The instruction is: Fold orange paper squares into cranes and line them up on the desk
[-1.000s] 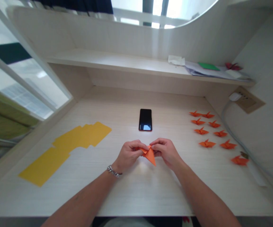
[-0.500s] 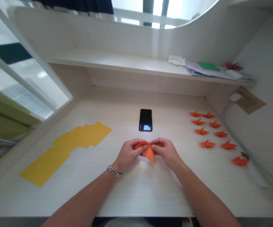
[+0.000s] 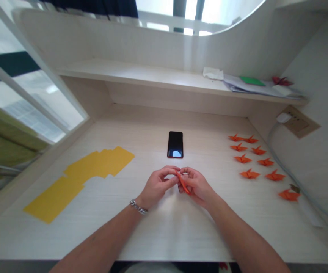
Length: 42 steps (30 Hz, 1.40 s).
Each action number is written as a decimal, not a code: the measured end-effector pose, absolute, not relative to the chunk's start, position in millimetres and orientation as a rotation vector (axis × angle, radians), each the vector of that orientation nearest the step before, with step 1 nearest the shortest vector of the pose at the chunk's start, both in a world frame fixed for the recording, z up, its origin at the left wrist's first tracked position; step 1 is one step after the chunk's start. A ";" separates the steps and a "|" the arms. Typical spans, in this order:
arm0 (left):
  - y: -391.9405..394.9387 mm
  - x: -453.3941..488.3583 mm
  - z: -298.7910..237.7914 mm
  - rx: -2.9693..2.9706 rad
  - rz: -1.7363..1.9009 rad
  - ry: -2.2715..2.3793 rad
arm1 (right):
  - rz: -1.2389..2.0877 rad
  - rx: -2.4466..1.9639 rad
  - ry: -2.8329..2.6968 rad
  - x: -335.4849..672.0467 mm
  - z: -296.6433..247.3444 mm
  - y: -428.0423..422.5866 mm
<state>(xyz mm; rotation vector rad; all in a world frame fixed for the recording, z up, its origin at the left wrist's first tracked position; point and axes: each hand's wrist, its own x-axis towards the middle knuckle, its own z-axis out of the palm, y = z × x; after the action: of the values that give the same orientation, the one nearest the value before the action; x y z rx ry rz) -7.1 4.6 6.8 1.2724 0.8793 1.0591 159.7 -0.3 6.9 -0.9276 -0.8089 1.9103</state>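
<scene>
An orange piece of folded paper (image 3: pixel 183 183) is held between my two hands above the desk, seen nearly edge-on as a narrow strip. My left hand (image 3: pixel 160 184) pinches its upper end with thumb and fingers; a metal chain bracelet (image 3: pixel 138 207) circles that wrist. On the other side, my right hand (image 3: pixel 197 185) grips the paper along its length, fingers curled behind it. Part of the paper is hidden by the fingers. Just beyond my hands lies a black phone (image 3: pixel 175 144), flat on the desk.
Yellow paper sheets (image 3: pixel 101 163) lie overlapping at the left. Several orange paper cranes (image 3: pixel 249 174) stand in rows at the right, near a grey cable (image 3: pixel 283 167) running from a wall socket (image 3: pixel 298 121). A shelf (image 3: pixel 152 77) crosses the back, with papers (image 3: pixel 237 85) on it.
The orange paper was showing a wide pointed flap; now it is turned and closed into a thin strip. My right fingers have shifted lower along it.
</scene>
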 end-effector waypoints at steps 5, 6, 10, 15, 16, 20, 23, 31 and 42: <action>6.1 -9.3 5.9 1.324 0.991 0.992 | 1.674 -1.035 -0.916 166.8 6.7 5.7; 5.8 -9.2 6.0 1.323 0.954 1.005 | 1.690 -1.042 -0.917 170.4 7.1 7.3; 3.7 -7.6 7.0 1.310 0.878 1.020 | 1.544 -1.170 -1.339 180.5 5.1 9.8; 5.2 -10.5 5.5 1.149 0.848 0.988 | 1.424 -1.231 -1.429 177.4 1.8 7.8; 5.9 -11.5 4.8 1.126 0.857 0.991 | 1.458 -1.210 -1.410 176.7 2.2 7.4; 8.1 -14.6 2.8 1.072 0.915 0.986 | 1.577 -1.114 -1.349 178.7 6.7 5.6; 8.1 -15.5 3.9 1.101 0.922 0.990 | 1.668 -1.052 -1.350 182.8 11.9 4.3; 6.4 -15.9 10.7 1.407 0.921 1.052 | 1.635 -1.121 -1.305 173.2 7.5 2.6; 8.0 -12.6 6.5 1.225 0.936 1.031 | 1.450 -1.225 -1.287 166.2 2.1 -0.1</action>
<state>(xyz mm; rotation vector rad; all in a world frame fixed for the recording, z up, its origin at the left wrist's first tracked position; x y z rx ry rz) -12.6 8.0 6.5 1.2254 1.0313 0.9361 166.2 -0.1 2.1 -1.2247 -1.2868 1.4499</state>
